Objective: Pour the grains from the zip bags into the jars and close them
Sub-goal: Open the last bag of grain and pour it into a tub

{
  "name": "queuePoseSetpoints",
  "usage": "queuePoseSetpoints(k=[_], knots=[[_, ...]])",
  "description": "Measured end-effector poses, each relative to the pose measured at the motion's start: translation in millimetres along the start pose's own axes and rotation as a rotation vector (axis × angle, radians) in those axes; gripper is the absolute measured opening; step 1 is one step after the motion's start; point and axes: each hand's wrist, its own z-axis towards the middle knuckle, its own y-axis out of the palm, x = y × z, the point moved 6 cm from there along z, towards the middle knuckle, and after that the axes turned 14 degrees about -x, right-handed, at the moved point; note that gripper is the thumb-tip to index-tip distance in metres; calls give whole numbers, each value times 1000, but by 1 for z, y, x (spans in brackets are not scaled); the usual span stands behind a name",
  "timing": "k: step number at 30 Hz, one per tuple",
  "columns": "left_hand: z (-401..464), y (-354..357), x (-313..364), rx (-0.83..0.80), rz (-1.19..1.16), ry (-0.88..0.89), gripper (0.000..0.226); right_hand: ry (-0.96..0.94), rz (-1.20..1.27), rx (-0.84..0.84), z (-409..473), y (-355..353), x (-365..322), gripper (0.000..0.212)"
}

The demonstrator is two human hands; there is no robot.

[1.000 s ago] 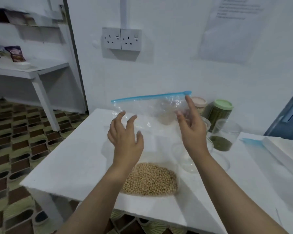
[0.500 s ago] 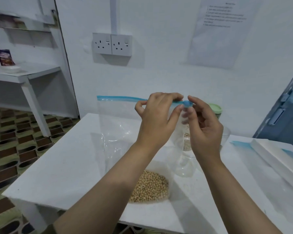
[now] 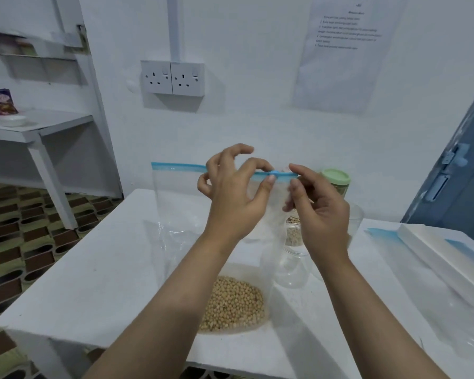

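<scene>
Hands are raised side by side above the middle of the white table (image 3: pixel 99 272), forearms reaching up from the near edge. The left hand (image 3: pixel 236 192) is held palm away, its thumb and forefinger pinched on the blue slider (image 3: pixel 272 177) of the zip bag (image 3: pixel 181 209), the other fingers curled loosely and spread above the zip strip. The right hand (image 3: pixel 319 206) is turned palm inward just beside it, its thumb and forefinger clamped on the right end of the blue strip, the remaining fingers bent and slightly apart. The zip bag is held upright by its top edge, its bottom resting on the table near the front edge, where the pale grains (image 3: pixel 231 303) are gathered. An empty clear jar (image 3: pixel 293 266) is seen just right of the bag, partly behind the right wrist. A jar with a green lid (image 3: pixel 335 177) stands toward the far edge, behind the right hand. A white box (image 3: pixel 443 253) lies along the table's right edge, with a second flat bag (image 3: pixel 433 296) beside it
</scene>
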Motion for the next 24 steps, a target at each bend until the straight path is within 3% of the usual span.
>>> queuePoseSetpoints(k=[15, 24], knots=[[-12, -60, -104, 62, 74, -269, 7, 174, -38, 132, -6, -34, 54, 22], [-16, -57, -116, 43, -335, -264, 11, 235, -71, 242, -14, -41, 72, 23]])
